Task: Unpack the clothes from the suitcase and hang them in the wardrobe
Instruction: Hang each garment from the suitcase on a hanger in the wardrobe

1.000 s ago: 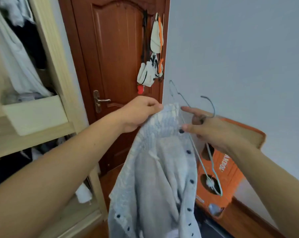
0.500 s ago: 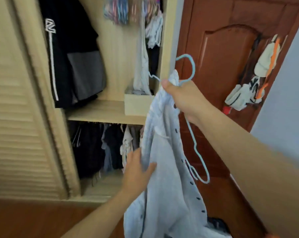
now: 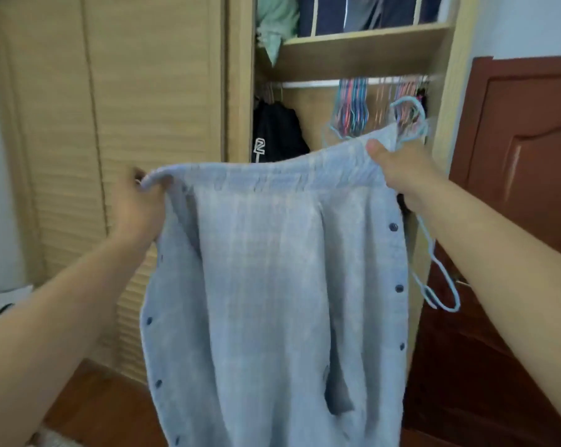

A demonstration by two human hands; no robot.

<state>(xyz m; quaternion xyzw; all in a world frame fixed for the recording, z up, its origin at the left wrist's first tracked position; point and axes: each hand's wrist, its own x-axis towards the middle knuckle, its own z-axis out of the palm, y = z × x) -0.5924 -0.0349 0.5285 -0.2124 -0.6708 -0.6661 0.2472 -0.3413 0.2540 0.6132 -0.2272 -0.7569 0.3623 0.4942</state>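
Head view: both hands, left hand (image 3: 140,204) and right hand (image 3: 401,169), grip blue shirt (image 3: 272,269) top edge, spread before wardrobe (image 3: 353,46); hanger (image 3: 434,269) dangles below right fingers. Next: likely thread hanger into shirt.

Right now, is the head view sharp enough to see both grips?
Head view: left hand smeared by motion blur, its grip unclear; right hand sharper, thumb pinching the light blue buttoned garment and thin blue wire hanger; soft even light, no glare.

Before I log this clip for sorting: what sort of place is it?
Most likely a home bedroom: a wardrobe with a rail of hangers, a door, and hands stretching out a shirt.
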